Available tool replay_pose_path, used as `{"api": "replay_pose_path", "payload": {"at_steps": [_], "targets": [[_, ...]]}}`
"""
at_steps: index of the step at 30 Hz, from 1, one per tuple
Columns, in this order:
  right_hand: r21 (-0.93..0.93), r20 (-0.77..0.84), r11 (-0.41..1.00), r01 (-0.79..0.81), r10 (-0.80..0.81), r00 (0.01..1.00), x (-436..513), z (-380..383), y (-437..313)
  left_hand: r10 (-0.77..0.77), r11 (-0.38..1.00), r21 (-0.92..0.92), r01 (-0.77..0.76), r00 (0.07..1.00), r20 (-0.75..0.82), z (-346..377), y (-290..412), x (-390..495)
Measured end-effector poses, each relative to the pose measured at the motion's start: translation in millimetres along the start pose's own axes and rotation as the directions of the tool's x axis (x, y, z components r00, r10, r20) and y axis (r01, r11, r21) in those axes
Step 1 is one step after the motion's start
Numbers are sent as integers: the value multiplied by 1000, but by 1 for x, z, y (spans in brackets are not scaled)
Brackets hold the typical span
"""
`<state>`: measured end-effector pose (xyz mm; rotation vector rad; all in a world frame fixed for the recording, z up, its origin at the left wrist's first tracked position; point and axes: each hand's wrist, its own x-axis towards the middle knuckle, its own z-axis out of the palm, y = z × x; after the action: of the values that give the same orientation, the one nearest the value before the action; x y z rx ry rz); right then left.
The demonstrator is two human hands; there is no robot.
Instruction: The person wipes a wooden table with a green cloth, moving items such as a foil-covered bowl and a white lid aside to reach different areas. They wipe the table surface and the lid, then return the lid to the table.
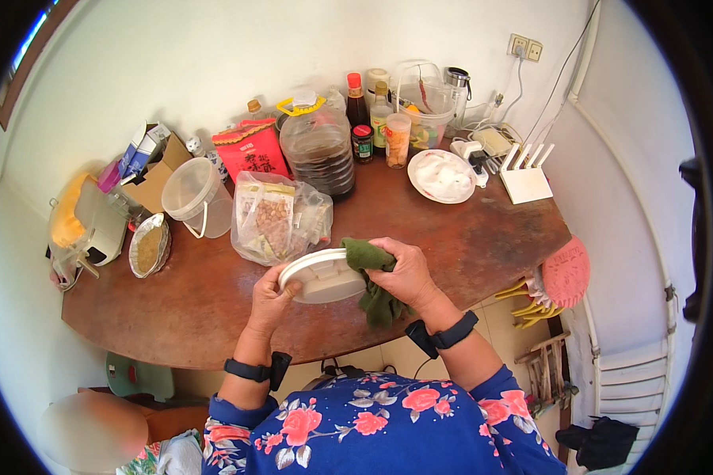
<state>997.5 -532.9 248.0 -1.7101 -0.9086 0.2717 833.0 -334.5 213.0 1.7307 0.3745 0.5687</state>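
Observation:
In the head view, my left hand [275,298] grips the left rim of a round, translucent white plastic lid [327,279], held tilted above the table's front part. A dark green cloth [371,258] is folded over the lid's right rim, pinched by my right hand [403,268], and its loose end hangs below. Just beyond the lid lies a clear plastic bag of peanuts [270,217]. To its left stands a translucent plastic bucket [205,202] with a white handle.
A large plastic jug [318,148], a red packet [251,149], bottles and jars line the back of the wooden table [214,309]. A plate of white stuff [441,176] and a white router [526,181] are at right, a foil-lined bowl [149,245] at left. Another person [178,454] is at lower left.

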Motion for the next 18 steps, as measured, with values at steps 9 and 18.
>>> {"api": "replay_pose_path", "payload": {"at_steps": [9, 18], "targets": [[-380, 158, 873, 306, -265, 951, -6, 17, -24, 143, 861, 455, -227, 967, 212, 19, 50, 9], [-38, 130, 999, -6, 11, 991, -1, 11, -1, 178, 853, 475, -217, 976, 125, 26, 46, 0]]}}
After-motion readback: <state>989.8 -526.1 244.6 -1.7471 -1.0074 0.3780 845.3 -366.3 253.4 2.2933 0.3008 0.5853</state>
